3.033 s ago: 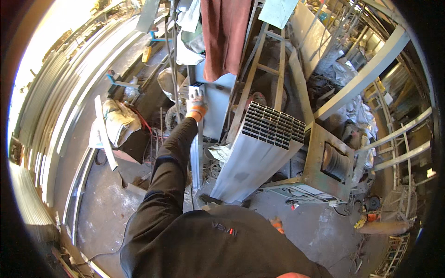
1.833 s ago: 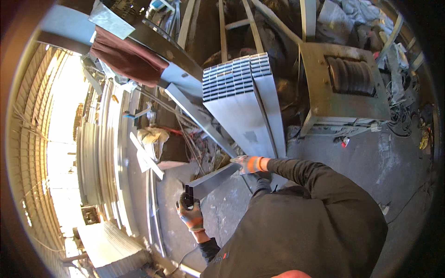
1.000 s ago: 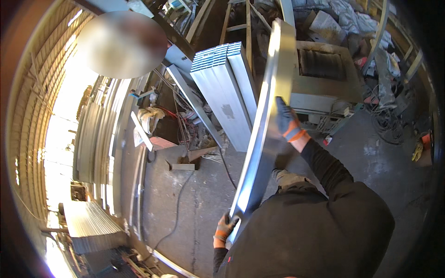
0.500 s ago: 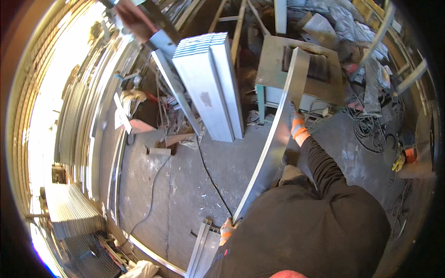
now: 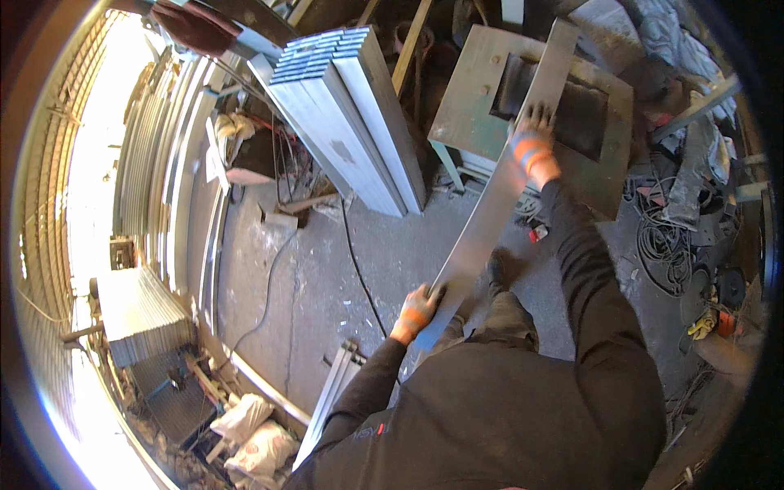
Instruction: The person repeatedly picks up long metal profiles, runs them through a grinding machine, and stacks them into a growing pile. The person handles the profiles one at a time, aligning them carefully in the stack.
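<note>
Between both gloved hands: a long flat grey metal strip (image 5: 498,192), held slanting.
Left hand (image 5: 418,308) grips its near end; right hand (image 5: 532,140) clasps its far part, over the green metal table (image 5: 465,106). Stacked grey metal profiles (image 5: 347,114) lean beyond the left hand.

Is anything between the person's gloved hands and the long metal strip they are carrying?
Nothing visible. The left hand grips the near end of the metal strip directly, and the right hand lies on it farther up, glove against metal. The strip's far end reaches over the green metal table; whether it touches there cannot be told.
</note>
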Motion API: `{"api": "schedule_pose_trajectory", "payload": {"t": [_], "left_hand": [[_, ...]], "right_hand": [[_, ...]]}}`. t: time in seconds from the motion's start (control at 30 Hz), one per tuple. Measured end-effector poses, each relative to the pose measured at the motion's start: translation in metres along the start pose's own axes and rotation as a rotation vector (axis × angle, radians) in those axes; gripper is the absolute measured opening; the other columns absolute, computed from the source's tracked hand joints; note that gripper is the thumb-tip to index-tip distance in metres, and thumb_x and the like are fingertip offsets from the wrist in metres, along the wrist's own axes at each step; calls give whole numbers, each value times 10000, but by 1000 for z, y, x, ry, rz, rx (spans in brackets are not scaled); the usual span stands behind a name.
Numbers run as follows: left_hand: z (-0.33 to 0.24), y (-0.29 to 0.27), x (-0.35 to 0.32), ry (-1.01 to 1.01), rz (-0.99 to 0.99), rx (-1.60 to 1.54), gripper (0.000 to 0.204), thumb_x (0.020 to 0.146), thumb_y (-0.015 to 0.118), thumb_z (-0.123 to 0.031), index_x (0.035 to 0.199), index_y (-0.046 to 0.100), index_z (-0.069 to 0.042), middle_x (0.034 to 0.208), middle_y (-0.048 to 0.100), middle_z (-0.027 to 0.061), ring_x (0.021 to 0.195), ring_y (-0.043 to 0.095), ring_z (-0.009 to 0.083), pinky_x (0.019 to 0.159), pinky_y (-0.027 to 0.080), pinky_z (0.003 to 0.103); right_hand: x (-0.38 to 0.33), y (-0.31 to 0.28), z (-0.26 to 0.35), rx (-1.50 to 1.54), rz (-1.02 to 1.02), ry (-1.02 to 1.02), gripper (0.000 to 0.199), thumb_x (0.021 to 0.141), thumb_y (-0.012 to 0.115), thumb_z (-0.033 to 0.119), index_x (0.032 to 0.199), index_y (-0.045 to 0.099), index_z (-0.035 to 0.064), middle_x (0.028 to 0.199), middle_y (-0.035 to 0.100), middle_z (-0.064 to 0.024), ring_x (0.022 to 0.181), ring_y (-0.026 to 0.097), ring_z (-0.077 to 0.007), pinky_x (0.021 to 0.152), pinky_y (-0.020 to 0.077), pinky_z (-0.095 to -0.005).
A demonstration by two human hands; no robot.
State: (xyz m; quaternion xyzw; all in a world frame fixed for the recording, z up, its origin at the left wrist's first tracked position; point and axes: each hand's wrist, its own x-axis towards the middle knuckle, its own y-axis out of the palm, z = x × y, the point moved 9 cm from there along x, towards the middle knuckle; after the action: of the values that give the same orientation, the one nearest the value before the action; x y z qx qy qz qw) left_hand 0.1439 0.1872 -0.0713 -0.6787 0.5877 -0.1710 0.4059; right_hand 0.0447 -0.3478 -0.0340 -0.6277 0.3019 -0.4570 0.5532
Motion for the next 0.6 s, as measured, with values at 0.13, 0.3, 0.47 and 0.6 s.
{"api": "schedule_pose_trajectory", "payload": {"t": [0.13, 0.3, 0.47, 0.6], "left_hand": [[-64, 21, 135, -227, 120, -106, 529, 1157, 549, -501, 1328, 690, -21, 1139, 732, 328, 1066, 706, 556, 942, 558, 607], [-104, 23, 243, -377, 38, -285, 668, 1135, 570, -604, 1120, 716, 48, 1080, 750, 372, 1113, 700, 573, 954, 548, 582], [-107, 40, 252, -391, 52, -347, 670, 1139, 570, -607, 1089, 713, 46, 1053, 752, 361, 1075, 706, 569, 917, 553, 575], [-94, 49, 201, -420, 121, -373, 672, 1120, 595, -617, 1117, 705, 46, 1094, 752, 372, 1103, 710, 564, 936, 554, 578]], "right_hand": [[141, 70, -68, -151, 107, 134, 791, 1093, 501, 477, 1696, 450, -34, 1809, 341, -305, 1668, 324, -521, 1374, 199, -655], [239, 108, -127, -277, 126, 138, 746, 1135, 428, 525, 1778, 374, 150, 1846, 327, -203, 1694, 297, -468, 1386, 218, -618], [231, 106, -133, -273, 15, 91, 696, 1142, 420, 503, 1755, 420, 173, 1833, 381, -124, 1666, 383, -379, 1361, 303, -568], [171, 86, -121, -255, -5, 98, 663, 1142, 421, 493, 1729, 476, 191, 1815, 421, -106, 1631, 448, -358, 1335, 364, -545]]}}
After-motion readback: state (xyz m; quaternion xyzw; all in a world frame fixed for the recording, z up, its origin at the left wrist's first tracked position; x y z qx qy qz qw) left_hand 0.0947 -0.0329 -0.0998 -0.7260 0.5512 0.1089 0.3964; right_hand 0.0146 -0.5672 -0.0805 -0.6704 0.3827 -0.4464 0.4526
